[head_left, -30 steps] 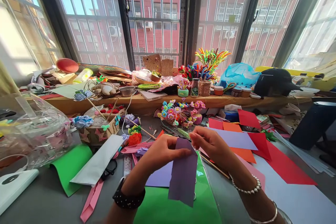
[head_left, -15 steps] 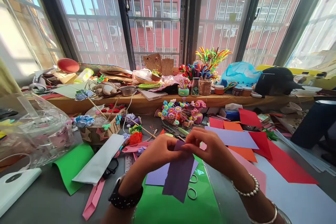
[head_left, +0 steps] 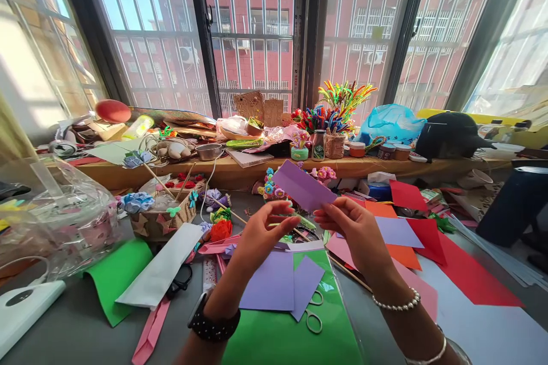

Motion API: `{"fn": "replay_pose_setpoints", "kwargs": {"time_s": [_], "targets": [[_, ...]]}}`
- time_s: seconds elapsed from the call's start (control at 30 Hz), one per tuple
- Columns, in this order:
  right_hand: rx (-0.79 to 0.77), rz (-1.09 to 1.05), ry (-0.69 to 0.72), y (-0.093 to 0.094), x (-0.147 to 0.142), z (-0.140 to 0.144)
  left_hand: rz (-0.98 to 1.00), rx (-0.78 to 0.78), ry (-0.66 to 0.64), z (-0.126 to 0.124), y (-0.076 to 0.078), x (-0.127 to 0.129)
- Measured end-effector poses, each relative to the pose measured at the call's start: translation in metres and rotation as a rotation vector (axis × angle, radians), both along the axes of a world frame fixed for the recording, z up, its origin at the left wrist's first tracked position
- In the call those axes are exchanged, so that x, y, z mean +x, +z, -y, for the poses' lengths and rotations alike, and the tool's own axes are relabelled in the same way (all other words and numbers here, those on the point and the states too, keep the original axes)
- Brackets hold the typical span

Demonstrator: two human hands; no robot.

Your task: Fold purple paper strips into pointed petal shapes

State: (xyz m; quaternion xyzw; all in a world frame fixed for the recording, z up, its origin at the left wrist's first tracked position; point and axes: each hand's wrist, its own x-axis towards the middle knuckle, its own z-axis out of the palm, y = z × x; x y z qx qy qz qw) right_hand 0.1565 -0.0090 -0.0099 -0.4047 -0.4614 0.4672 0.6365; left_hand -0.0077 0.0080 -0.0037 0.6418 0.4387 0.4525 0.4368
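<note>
My right hand (head_left: 358,229) pinches a light purple paper piece (head_left: 303,185) by its lower right corner and holds it up, tilted, above the table. My left hand (head_left: 262,238) is just left of it, fingers stretched toward my right thumb, with nothing visibly held. Below the hands, two purple paper pieces (head_left: 274,280) lie overlapping on a green sheet (head_left: 278,345). A pair of scissors (head_left: 315,319) rests on the green sheet beside them.
Red paper (head_left: 471,276), orange paper (head_left: 400,254) and a purple sheet lie to the right. On the left are a white sheet (head_left: 162,267), a pink strip (head_left: 149,331), a basket of paper flowers (head_left: 160,218) and a clear plastic bag (head_left: 64,217). A wooden sill (head_left: 240,174) full of craft items runs along the windows.
Both hands held a hanging purple strip. Now my right hand has lifted a purple piece up toward the window, my left hand has let go, and another purple piece lies on the green sheet.
</note>
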Motion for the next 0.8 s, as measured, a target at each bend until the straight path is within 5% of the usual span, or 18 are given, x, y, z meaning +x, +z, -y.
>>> {"fn": "replay_pose_setpoints", "kwargs": {"time_s": [0.17, 0.4, 0.57, 0.8], "targets": [[-0.008, 0.009, 0.163, -0.005, -0.014, 0.003, 0.188, -0.022, -0.028, 0.006, -0.004, 0.014], [0.034, 0.376, 0.300, -0.002, -0.010, 0.004, 0.276, -0.020, 0.019, 0.007, -0.002, 0.011], [0.183, 0.577, 0.137, 0.008, 0.007, 0.009, 0.304, -0.011, 0.060, 0.006, -0.001, 0.009], [0.438, 0.804, 0.155, 0.013, 0.018, 0.012, 0.254, -0.029, -0.007, 0.007, 0.001, 0.008]]}}
